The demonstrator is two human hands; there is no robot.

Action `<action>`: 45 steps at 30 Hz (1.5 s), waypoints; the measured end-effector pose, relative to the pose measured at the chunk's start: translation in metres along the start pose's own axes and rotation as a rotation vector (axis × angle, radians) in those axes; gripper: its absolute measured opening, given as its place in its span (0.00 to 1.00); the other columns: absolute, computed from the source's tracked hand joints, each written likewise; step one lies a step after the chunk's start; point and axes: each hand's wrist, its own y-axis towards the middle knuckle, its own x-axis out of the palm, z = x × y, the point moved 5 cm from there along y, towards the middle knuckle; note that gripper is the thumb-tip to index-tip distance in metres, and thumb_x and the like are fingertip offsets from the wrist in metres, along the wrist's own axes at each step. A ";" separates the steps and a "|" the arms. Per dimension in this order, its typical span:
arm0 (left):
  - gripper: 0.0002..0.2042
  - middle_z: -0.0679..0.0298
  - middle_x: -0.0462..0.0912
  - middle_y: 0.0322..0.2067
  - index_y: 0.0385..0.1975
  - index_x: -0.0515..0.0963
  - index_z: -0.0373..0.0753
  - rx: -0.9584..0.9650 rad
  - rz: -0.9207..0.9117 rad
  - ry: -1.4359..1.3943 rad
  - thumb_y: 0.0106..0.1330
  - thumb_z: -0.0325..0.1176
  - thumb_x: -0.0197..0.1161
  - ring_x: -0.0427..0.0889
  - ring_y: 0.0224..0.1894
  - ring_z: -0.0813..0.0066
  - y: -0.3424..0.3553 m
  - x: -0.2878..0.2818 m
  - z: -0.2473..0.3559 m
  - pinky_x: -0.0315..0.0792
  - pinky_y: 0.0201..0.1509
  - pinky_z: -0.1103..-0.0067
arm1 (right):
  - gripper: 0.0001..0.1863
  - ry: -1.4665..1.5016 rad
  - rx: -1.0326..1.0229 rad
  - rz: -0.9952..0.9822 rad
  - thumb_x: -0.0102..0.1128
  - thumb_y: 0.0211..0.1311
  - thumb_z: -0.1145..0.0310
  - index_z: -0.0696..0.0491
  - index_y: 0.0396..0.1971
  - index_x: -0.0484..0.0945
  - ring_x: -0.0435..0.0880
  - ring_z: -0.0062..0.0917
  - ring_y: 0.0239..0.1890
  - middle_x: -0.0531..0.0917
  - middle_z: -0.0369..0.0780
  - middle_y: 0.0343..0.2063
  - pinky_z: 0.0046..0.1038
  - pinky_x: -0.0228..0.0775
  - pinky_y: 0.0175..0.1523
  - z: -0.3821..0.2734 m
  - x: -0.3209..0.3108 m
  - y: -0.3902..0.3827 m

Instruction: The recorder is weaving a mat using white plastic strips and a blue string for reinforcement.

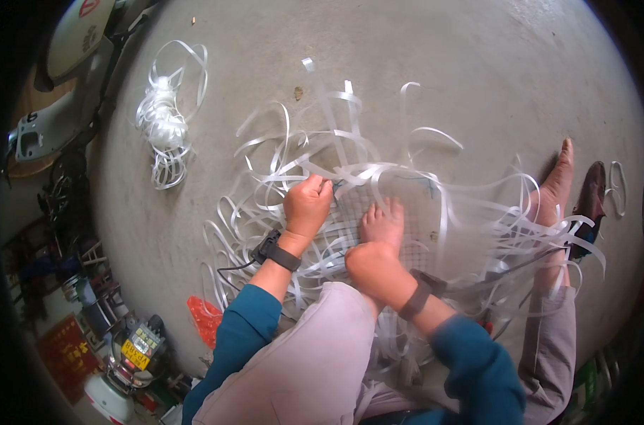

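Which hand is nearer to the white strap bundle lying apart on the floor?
Left. In the picture, the left hand is right of and below the bundle; the right hand is farther right and lower, near one bare foot.

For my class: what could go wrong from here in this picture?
Loose white strips crowd close to the left hand and could tangle. Strips near the bare foot might catch its toes. The black cord beside the left wristband might hook a strip.
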 end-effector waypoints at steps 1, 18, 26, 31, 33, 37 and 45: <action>0.05 0.54 0.81 0.24 0.29 0.79 0.41 -0.031 0.014 0.012 0.59 0.34 0.62 0.81 0.27 0.52 -0.003 -0.009 -0.009 0.73 0.28 0.66 | 0.26 -0.233 0.062 0.246 0.37 0.71 0.57 0.44 0.66 0.60 0.46 0.27 0.74 0.54 0.34 0.72 0.39 0.30 0.74 -0.010 -0.028 -0.016; 0.08 0.61 0.79 0.18 0.38 0.77 0.37 0.055 0.081 -0.055 0.61 0.29 0.62 0.78 0.20 0.69 -0.023 -0.013 -0.002 0.71 0.26 0.75 | 0.05 -0.160 -0.536 0.813 0.60 0.44 0.68 0.46 0.15 0.83 0.84 0.25 0.21 0.83 0.36 0.16 0.28 0.71 0.21 -0.045 -0.044 -0.074; 0.09 0.62 0.80 0.20 0.39 0.76 0.34 -0.088 -0.091 -0.144 0.63 0.31 0.63 0.78 0.20 0.80 -0.042 -0.003 -0.003 0.70 0.25 0.79 | 0.05 -0.197 -0.594 0.842 0.60 0.45 0.68 0.46 0.16 0.84 0.84 0.25 0.21 0.83 0.36 0.16 0.28 0.71 0.21 -0.042 -0.046 -0.081; 0.08 0.65 0.81 0.22 0.39 0.76 0.32 -0.404 -0.147 -0.492 0.67 0.31 0.60 0.73 0.17 0.86 -0.038 0.014 -0.021 0.65 0.19 0.86 | 0.05 -0.209 -0.572 0.757 0.60 0.46 0.66 0.47 0.19 0.84 0.85 0.26 0.24 0.84 0.36 0.19 0.30 0.72 0.26 -0.044 -0.045 -0.081; 0.08 0.65 0.81 0.22 0.40 0.76 0.33 -0.413 -0.136 -0.511 0.67 0.30 0.60 0.72 0.17 0.86 -0.040 0.017 -0.024 0.65 0.18 0.86 | 0.07 -0.208 -0.534 0.636 0.60 0.47 0.65 0.48 0.25 0.85 0.86 0.29 0.29 0.85 0.37 0.22 0.33 0.76 0.34 -0.043 -0.041 -0.076; 0.07 0.64 0.81 0.24 0.40 0.75 0.33 -0.460 -0.135 -0.537 0.68 0.29 0.58 0.72 0.17 0.86 -0.040 0.020 -0.017 0.65 0.18 0.87 | 0.17 -0.006 -0.339 0.739 0.59 0.50 0.63 0.50 0.42 0.80 0.80 0.41 0.49 0.84 0.45 0.35 0.48 0.55 0.59 -0.013 -0.046 -0.056; 0.05 0.65 0.82 0.24 0.38 0.76 0.33 -0.460 -0.102 -0.549 0.68 0.28 0.58 0.72 0.17 0.86 -0.040 0.021 -0.018 0.65 0.19 0.86 | 0.08 0.272 -0.262 1.033 0.56 0.53 0.72 0.51 0.35 0.78 0.84 0.40 0.39 0.83 0.42 0.31 0.41 0.70 0.49 0.003 -0.109 -0.086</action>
